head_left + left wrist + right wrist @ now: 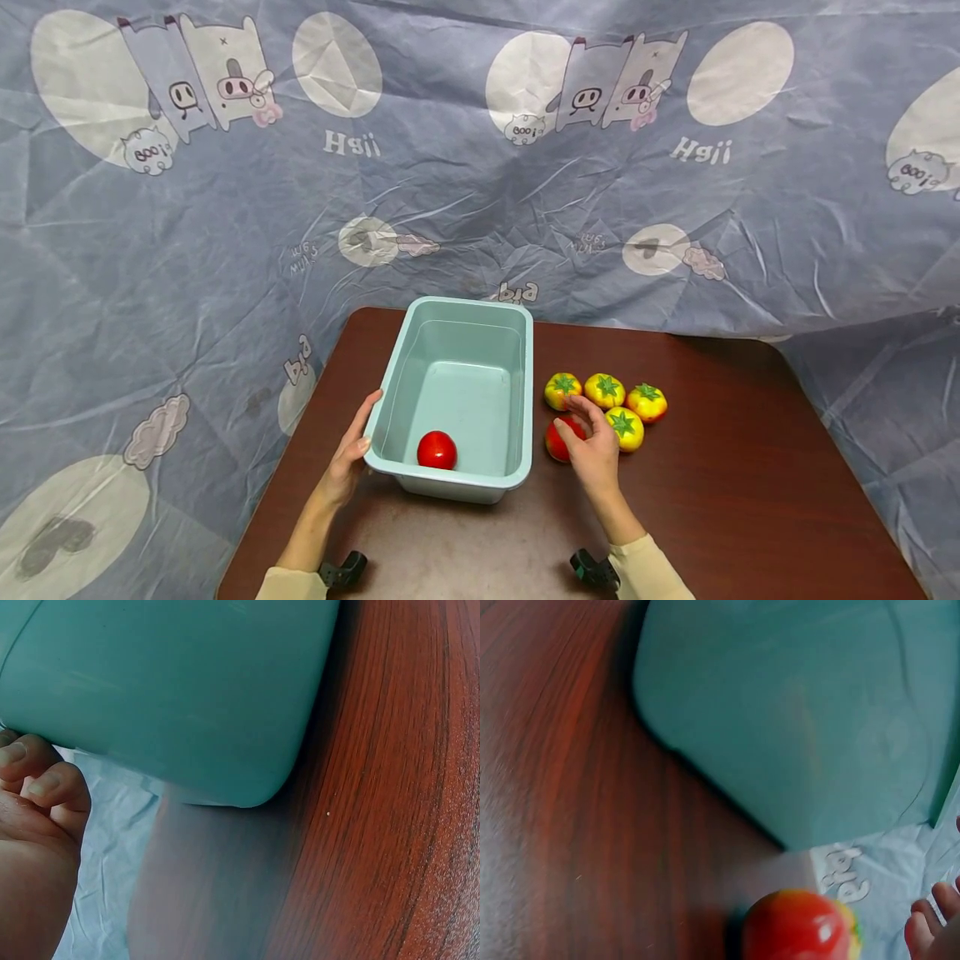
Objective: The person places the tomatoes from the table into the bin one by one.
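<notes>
A pale green plastic bin [452,312] stands on the table, with a round red tomato-like fruit [437,450] inside near its front edge. My left hand [347,458] grips the bin's left rim close to the front corner; its curled fingers [56,784] show under the rim in the left wrist view. Right of the bin, my right hand [596,454] is held over another red fruit [557,442], thumb and forefinger apart. In the right wrist view, this red and yellow fruit [799,926] lies apart from the fingertips [922,926].
Several yellow fruits with green star-shaped tops, one of them a yellow fruit [604,390], lie grouped beyond and beside my right hand. The dark brown wooden table [750,467] extends to the right. A grey-blue printed cloth [465,183] hangs behind the table.
</notes>
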`<move>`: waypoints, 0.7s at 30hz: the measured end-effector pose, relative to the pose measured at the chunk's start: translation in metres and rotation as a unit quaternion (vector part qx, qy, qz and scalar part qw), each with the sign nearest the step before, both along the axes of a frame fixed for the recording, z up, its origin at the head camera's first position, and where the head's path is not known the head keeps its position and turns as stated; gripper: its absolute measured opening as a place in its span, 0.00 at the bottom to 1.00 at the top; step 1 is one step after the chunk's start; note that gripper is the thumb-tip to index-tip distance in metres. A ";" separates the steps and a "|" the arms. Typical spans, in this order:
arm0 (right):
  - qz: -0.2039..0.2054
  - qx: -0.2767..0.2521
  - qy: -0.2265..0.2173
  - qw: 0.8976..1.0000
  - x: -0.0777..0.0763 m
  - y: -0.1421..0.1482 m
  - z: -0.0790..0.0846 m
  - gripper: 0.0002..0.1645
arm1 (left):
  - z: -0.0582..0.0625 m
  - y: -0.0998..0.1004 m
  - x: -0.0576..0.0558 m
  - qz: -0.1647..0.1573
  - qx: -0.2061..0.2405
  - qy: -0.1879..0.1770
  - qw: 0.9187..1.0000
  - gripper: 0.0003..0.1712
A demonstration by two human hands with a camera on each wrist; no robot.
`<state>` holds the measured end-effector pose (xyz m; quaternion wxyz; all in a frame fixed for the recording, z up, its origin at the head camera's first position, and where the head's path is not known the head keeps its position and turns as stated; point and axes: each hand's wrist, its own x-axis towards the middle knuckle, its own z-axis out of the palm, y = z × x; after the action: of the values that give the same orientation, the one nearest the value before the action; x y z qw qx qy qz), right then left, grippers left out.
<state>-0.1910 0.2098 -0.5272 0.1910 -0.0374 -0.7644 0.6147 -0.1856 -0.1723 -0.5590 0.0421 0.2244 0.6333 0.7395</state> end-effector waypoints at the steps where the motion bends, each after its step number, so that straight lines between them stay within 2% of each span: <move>1: -0.009 0.013 -0.008 1.000 -0.001 0.002 -0.003 0.28 | 0.001 0.000 0.000 0.000 0.000 0.001 1.000 0.41; 6: -0.049 0.105 -0.040 0.993 -0.003 0.008 -0.018 0.32 | 0.003 0.001 0.001 -0.002 0.002 0.004 1.000 0.41; 10: -0.050 0.141 -0.087 0.985 -0.006 0.014 -0.034 0.41 | 0.004 0.001 0.001 -0.004 0.004 0.001 1.000 0.41; 15: -0.035 0.160 -0.135 0.977 -0.005 0.018 -0.053 0.49 | 0.003 0.001 0.002 -0.005 0.003 -0.001 1.000 0.41; 21: -0.041 0.148 -0.128 0.980 -0.004 0.018 -0.063 0.51 | 0.001 0.001 0.002 -0.004 0.007 -0.003 1.000 0.41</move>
<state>-0.1946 0.2274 -0.5906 0.1204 -0.1185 -0.8630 0.4761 -0.1840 -0.1716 -0.5581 0.0453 0.2249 0.6272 0.7443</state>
